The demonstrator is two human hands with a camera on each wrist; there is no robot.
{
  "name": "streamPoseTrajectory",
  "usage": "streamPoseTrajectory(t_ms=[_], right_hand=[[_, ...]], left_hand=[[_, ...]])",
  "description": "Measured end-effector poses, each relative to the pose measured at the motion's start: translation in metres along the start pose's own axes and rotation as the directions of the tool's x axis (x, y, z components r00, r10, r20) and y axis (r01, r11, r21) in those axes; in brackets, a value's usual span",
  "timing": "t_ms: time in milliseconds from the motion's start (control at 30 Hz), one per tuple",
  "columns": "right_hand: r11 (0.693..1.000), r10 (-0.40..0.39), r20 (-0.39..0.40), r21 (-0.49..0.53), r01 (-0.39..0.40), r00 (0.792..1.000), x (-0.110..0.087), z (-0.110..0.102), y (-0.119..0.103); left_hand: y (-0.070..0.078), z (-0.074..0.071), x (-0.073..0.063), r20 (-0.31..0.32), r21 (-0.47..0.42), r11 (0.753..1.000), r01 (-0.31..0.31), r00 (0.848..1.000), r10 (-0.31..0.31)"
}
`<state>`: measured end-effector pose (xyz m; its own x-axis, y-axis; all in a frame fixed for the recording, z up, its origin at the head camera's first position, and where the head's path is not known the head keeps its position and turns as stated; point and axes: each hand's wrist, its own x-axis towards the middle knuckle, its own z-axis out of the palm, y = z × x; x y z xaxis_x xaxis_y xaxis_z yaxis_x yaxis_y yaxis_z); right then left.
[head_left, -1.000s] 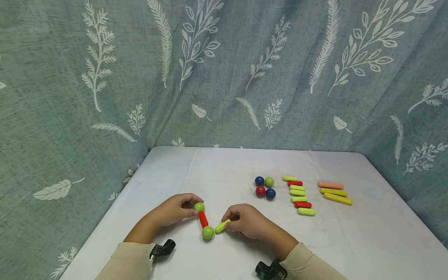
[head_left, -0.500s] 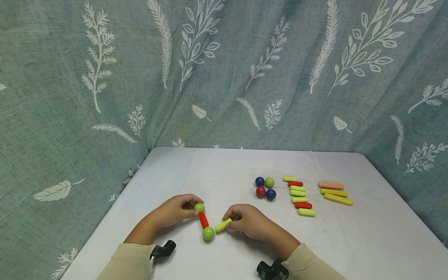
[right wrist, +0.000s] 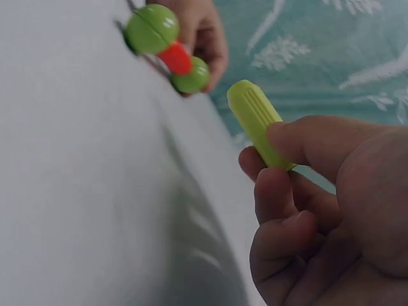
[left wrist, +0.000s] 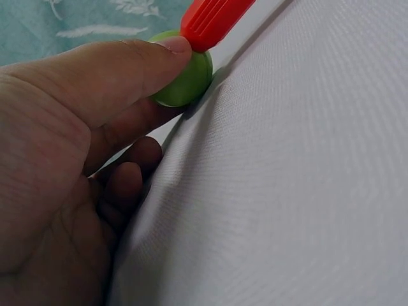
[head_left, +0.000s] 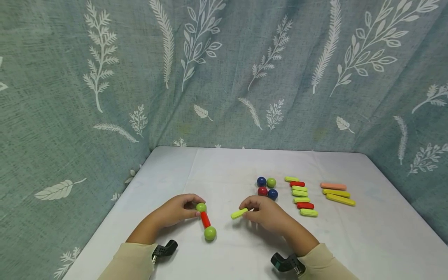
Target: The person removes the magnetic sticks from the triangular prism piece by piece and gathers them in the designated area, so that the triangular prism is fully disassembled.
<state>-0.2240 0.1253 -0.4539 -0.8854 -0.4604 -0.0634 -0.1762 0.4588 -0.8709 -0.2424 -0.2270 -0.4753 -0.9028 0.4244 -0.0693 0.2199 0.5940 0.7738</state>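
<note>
My left hand (head_left: 175, 210) pinches the far green ball (left wrist: 191, 80) between thumb and fingers, low at the white table. A short red stick (head_left: 205, 219) joins that ball to a nearer green ball (head_left: 210, 233), which lies on the table. To the right, my right hand (head_left: 267, 215) pinches one end of a short yellow-green stick (right wrist: 255, 118). Its free end points left towards the joined balls, with a gap between them. In the right wrist view the stick shows grooves along its side.
A cluster of blue, red and green balls (head_left: 271, 182) sits beyond my right hand. Right of it lies a column of several short yellow-green and red sticks (head_left: 305, 205). Farther right are longer yellow sticks (head_left: 340, 200) and an orange-pink stick (head_left: 333, 186). A patterned curtain (head_left: 224, 77) hangs behind the table.
My right hand has moved right and away from me with the yellow-green stick, widening its gap from the near green ball. My left hand keeps its hold on the far ball.
</note>
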Motion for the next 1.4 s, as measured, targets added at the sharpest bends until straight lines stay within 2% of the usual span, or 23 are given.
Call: streamPoseTrajectory(t_ms=[233, 467, 933, 1400], right_hand=[[0.998, 0.070, -0.086, 0.009, -0.069, 0.994, -0.010, -0.023, 0.006], [0.989, 0.148, -0.162, 0.024, -0.146, 0.976, -0.024, -0.042, 0.016], [0.976, 0.187, -0.249, -0.059, -0.208, 0.950, -0.056, -0.080, 0.038], [0.920, 0.286, -0.327, -0.169, -0.353, 0.901, -0.074, -0.114, 0.057]], left_hand=[[-0.001, -0.001, 0.000, -0.010, -0.005, 1.000, 0.004, 1.000, -0.004], [-0.003, 0.001, 0.000, -0.016, 0.003, 1.000, -0.016, 1.000, 0.016], [-0.003, 0.002, -0.001, -0.017, 0.027, 0.999, -0.046, 0.999, 0.047], [-0.003, 0.003, 0.001, -0.026, 0.044, 0.997, -0.057, 0.998, 0.058]])
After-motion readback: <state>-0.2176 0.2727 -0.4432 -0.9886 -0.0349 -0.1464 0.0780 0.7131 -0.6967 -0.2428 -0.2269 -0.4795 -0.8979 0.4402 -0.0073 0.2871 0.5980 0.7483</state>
